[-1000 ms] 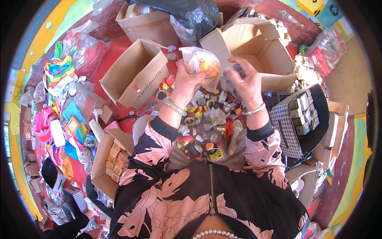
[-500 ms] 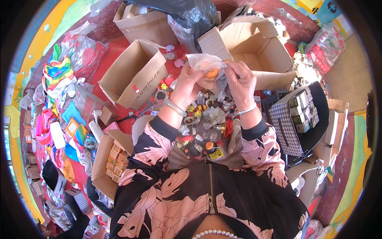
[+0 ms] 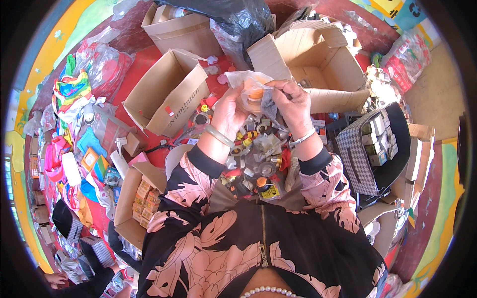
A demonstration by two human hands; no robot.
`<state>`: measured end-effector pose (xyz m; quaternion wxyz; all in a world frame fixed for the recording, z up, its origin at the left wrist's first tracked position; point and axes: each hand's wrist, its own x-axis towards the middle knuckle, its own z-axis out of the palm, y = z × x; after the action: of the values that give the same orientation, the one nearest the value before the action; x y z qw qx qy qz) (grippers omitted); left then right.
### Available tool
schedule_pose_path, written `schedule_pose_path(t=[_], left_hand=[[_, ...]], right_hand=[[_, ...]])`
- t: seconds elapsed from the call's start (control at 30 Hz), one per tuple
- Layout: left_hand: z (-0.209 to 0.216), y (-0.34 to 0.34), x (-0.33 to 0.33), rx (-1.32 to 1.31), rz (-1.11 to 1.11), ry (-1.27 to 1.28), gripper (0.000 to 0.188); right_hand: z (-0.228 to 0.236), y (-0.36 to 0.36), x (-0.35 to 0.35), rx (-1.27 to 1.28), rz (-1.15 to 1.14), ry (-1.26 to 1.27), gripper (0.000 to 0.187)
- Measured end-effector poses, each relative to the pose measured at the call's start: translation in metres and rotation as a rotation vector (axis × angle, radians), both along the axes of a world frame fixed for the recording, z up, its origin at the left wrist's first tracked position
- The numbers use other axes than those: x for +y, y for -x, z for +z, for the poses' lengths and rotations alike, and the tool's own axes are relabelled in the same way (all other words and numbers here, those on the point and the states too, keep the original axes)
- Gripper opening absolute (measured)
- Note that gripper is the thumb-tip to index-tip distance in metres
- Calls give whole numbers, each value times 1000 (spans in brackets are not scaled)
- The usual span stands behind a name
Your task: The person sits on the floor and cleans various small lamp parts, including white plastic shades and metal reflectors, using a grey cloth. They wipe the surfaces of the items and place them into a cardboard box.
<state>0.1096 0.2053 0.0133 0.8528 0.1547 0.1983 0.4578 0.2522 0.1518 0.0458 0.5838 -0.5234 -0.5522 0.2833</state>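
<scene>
A clear plastic bag (image 3: 244, 77) hangs between my hands over a pile of small goods, with a round orange-topped thing (image 3: 255, 92) inside it. My left hand (image 3: 229, 111) is closed round the bag's left side and the orange-topped thing, partly hiding it. With fingers pinched, my right hand (image 3: 294, 103) grips the bag's upper right edge. What lies under the orange top is blurred by the plastic. Below my hands, the pile holds small yellow and red pieces, crumpled clear plastic (image 3: 268, 144) and another orange-capped item (image 3: 262, 182).
An open cardboard box (image 3: 166, 94) stands to the left, a larger one (image 3: 323, 59) to the right. A checked bin (image 3: 357, 154) with small boxes is at the right. A carton of orange boxes (image 3: 131, 198) sits left. Another person's hand (image 3: 55, 279) shows lower left.
Both hands have come slightly lower and closer together, my right hand moving left. The bag is drawn up around the orange-topped thing. Another person's hand has appeared at lower left.
</scene>
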Motion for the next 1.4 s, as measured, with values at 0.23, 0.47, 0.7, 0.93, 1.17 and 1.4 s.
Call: schedule_pose_path(t=[0.23, 0.47, 0.7, 0.93, 1.17, 1.4], left_hand=[[-9, -3, 0, -104, 71, -64, 35], [6, -4, -16, -100, -38, -196, 41], [15, -2, -18, -86, 63, -272, 47], [2, -4, -14, -56, 142, -201, 55], [25, 5, -9, 39, 169, -381, 61], [16, -5, -30, 43, 28, -485, 65]], right_hand=[[-1, 26, -4, -815, -46, -326, 5], [-1, 25, -4, -1008, -116, -332, 7], [8, 29, -10, -1041, -28, -470, 17], [11, 31, -15, -1123, 95, -387, 21], [60, -41, -21, 305, 45, -49, 34], [56, -3, -15, -976, 105, -351, 29]])
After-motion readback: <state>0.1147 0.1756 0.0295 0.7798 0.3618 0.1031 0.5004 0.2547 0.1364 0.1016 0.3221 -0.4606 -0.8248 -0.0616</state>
